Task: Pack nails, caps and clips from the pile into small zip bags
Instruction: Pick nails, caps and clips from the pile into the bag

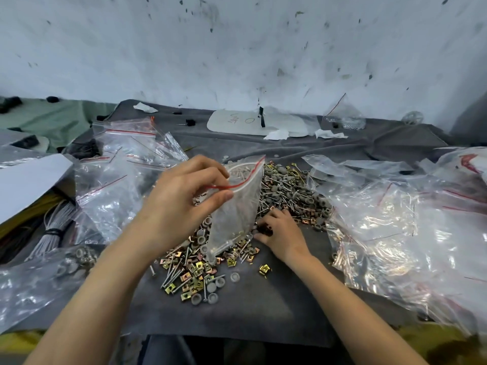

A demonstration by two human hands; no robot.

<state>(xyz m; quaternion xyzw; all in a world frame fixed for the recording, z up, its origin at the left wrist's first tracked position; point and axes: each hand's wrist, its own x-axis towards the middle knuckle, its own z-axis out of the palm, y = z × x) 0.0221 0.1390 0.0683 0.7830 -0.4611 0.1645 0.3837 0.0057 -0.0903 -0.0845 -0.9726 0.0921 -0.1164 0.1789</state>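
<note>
Open zip bag (pixel 237 206) pinched by left hand (pixel 179 201) fingers; right hand (pixel 282 233) fingers curl in the pile (pixel 290 191), hold unclear

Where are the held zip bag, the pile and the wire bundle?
zip bag (pixel 237 206), head view, clear side below the red strip.
pile (pixel 189 270), head view, clips near its front edge.
wire bundle (pixel 59 217), head view, strands above the tie.

grey cloth (pixel 250 312) | white oval panel (pixel 237 125) by stained wall (pixel 237 48) | tied cable bundle (pixel 52 227) left
</note>
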